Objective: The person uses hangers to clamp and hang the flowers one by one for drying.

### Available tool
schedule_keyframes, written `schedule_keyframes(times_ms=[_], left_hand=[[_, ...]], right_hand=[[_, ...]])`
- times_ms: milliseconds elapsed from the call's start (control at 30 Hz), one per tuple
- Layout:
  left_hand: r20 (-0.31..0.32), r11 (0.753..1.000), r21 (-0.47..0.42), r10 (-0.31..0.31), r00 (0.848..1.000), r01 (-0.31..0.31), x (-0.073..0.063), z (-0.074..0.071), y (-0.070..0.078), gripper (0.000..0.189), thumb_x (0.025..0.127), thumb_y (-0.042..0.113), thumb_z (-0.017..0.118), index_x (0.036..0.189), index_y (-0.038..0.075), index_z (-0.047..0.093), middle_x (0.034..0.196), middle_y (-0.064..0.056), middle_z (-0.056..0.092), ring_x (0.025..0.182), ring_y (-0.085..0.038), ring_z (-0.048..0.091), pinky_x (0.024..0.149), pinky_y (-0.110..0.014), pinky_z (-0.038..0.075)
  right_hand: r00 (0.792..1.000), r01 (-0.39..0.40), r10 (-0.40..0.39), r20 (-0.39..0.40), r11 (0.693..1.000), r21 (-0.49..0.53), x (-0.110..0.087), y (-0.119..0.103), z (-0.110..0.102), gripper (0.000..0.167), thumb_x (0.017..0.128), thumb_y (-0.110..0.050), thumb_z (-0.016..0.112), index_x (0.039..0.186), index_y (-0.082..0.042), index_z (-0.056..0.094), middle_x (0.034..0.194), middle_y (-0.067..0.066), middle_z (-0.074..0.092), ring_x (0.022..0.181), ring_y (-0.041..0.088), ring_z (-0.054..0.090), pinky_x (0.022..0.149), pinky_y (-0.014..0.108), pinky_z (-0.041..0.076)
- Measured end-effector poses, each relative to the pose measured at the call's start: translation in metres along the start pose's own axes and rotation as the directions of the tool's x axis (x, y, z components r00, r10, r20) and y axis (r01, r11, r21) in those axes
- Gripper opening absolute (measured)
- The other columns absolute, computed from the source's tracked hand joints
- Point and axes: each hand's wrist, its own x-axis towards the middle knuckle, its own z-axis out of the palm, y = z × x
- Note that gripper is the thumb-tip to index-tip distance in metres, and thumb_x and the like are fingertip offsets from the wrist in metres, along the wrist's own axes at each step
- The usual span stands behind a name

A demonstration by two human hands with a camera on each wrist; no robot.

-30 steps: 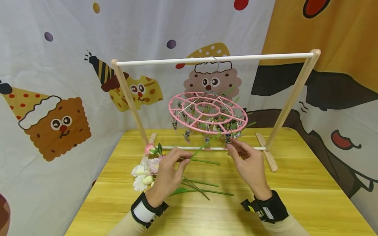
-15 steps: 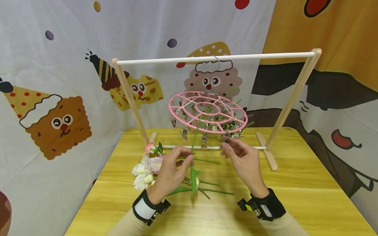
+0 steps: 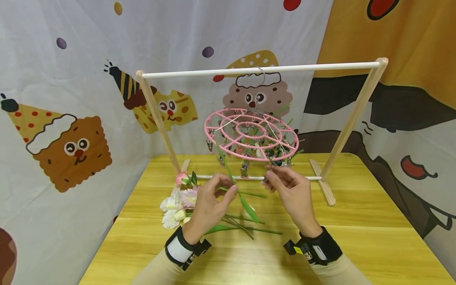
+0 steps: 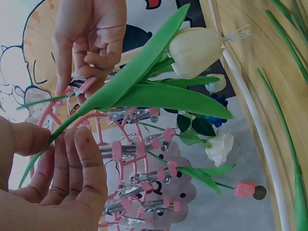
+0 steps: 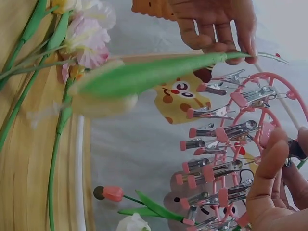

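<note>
In the left wrist view, my left hand (image 3: 213, 200) pinches the green stem of an artificial white tulip (image 4: 196, 53) between thumb and fingers. The bloom points downward and the stem end rises toward a round pink clip hanger (image 3: 231, 153). My right hand (image 3: 292, 192) holds a metal clip with pink tips (image 4: 82, 85) at the hanger's near right edge. Tulip and clip are apart. Other clips (image 5: 238, 130) dangle from the rings, and some grip flowers, among them a pink tulip (image 4: 245, 189) and a white rose (image 4: 220, 148).
A wooden stand with a white top rod (image 3: 199, 73) carries the hanger. Several loose flowers (image 3: 174, 209) lie on the wooden table (image 3: 363, 237) left of centre, their stems (image 3: 263, 230) pointing right. A lower white rod (image 3: 306, 179) crosses behind my hands. A printed cloth (image 3: 107, 35) hangs behind.
My left hand has turned the tulip, so its stem end swung up and left and its bloom down to the right. My right hand drew slightly left with the clip.
</note>
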Motion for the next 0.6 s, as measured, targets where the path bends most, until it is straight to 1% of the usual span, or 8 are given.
schedule_keyframes(times_ms=[67,167,267,400,467,600], left_hand=[[-0.003,1.000,-0.018,-0.016,1.000,0.016,0.000,0.001,0.001,0.008,0.115,0.008,0.075,0.122,0.007,0.070,0.110,-0.012,0.080,0.098,-0.024,0.084,0.079,-0.041,0.074],[-0.001,0.999,-0.029,-0.036,0.999,0.036,0.001,0.004,0.002,0.009,0.114,0.009,0.076,0.121,0.007,0.069,0.108,-0.012,0.081,0.095,-0.024,0.084,0.078,-0.039,0.074],[0.005,0.999,-0.028,-0.033,0.999,0.034,0.001,0.006,0.001,0.009,0.115,0.010,0.076,0.119,0.005,0.070,0.106,-0.012,0.082,0.090,-0.025,0.084,0.076,-0.038,0.073],[0.014,0.999,-0.033,-0.024,1.000,0.025,0.001,0.009,0.000,0.012,0.116,0.011,0.075,0.117,0.000,0.070,0.103,-0.015,0.083,0.087,-0.028,0.083,0.077,-0.037,0.073],[0.014,0.999,-0.031,-0.026,1.000,0.026,0.002,0.010,0.001,0.014,0.115,0.012,0.075,0.116,-0.001,0.071,0.103,-0.016,0.084,0.087,-0.028,0.083,0.078,-0.035,0.073],[0.005,0.999,-0.009,-0.036,0.999,0.036,0.005,0.011,0.005,0.015,0.114,0.015,0.078,0.115,0.001,0.074,0.103,-0.013,0.084,0.086,-0.021,0.082,0.079,-0.031,0.071]], right_hand=[[1.000,-0.014,0.014,0.004,1.000,0.005,0.000,-0.001,0.001,0.023,0.112,-0.007,0.079,0.134,0.000,0.083,0.099,0.001,0.089,0.083,0.017,0.085,0.072,0.027,0.068],[0.999,-0.032,0.032,0.023,0.999,0.018,0.000,-0.001,0.001,0.025,0.111,-0.007,0.081,0.133,0.004,0.082,0.102,-0.001,0.089,0.084,0.016,0.086,0.075,0.027,0.070],[0.999,-0.046,0.045,0.029,0.998,0.031,0.001,-0.001,0.001,0.025,0.110,-0.006,0.082,0.132,0.006,0.081,0.103,-0.003,0.090,0.084,0.012,0.085,0.077,0.029,0.071],[0.998,-0.058,0.057,0.021,0.998,0.037,0.001,0.000,0.000,0.023,0.109,-0.005,0.083,0.130,0.006,0.081,0.103,-0.003,0.090,0.084,0.012,0.085,0.077,0.030,0.072],[0.998,-0.060,0.059,0.025,0.998,0.034,0.002,0.000,-0.001,0.024,0.109,-0.006,0.082,0.129,0.007,0.080,0.102,-0.003,0.090,0.083,0.012,0.085,0.077,0.030,0.072],[0.998,-0.050,0.049,0.043,0.999,0.018,0.003,-0.001,-0.002,0.024,0.110,-0.007,0.082,0.128,0.009,0.079,0.100,-0.005,0.089,0.081,0.012,0.083,0.077,0.029,0.071]])
